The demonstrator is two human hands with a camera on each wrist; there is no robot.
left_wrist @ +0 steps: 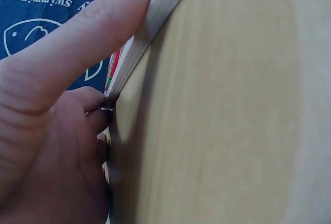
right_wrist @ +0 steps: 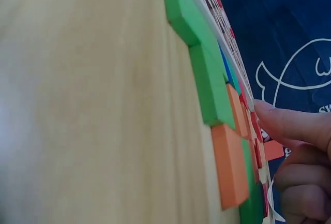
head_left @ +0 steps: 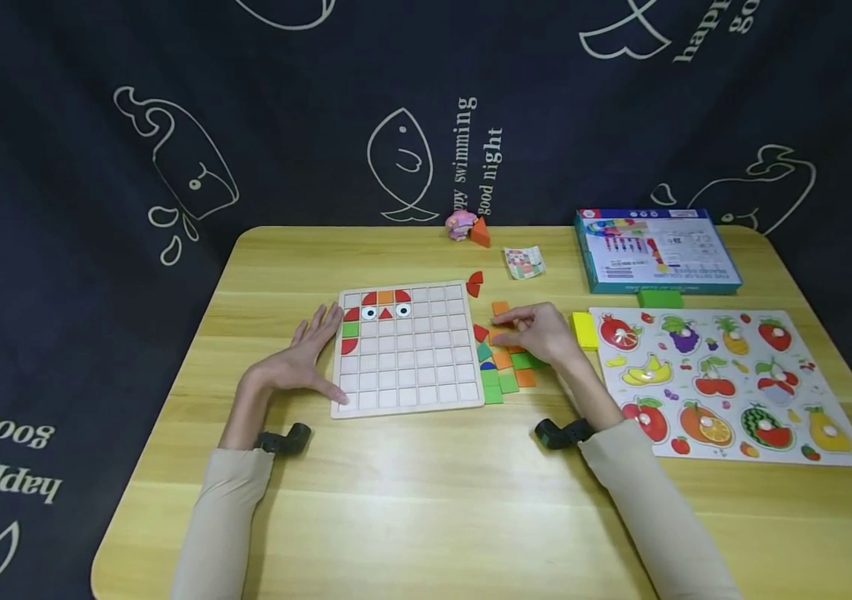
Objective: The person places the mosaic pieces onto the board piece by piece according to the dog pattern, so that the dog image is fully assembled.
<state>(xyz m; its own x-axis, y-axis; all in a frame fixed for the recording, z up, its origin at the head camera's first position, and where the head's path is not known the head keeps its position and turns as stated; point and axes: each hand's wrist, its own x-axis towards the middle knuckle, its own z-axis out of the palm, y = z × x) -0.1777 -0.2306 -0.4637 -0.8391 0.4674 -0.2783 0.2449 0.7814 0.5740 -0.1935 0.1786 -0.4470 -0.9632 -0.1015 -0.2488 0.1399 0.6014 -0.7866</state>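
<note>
A light wooden grid board [head_left: 426,358] lies on the table, with red quarter-round tiles, an orange square, a green square [head_left: 350,330], a red triangle [head_left: 385,314] and two eye tiles [head_left: 369,313] at its upper left. My left hand [head_left: 294,358] rests along the board's left edge, fingers spread and thumb [left_wrist: 93,32] at the lower corner. Over the loose tiles right of the board is my right hand [head_left: 538,333]. Its thumb and index finger point left, apart from each other, close over orange tiles; green tiles [right_wrist: 209,84] lie nearer the table's front.
On the right lies a fruit puzzle board [head_left: 734,383], beside a yellow block [head_left: 584,331] and a green block [head_left: 660,298]. A toy box [head_left: 659,254], a small pattern card [head_left: 524,262], a pink figure [head_left: 459,223] and an orange triangular block [head_left: 480,233] are at the back.
</note>
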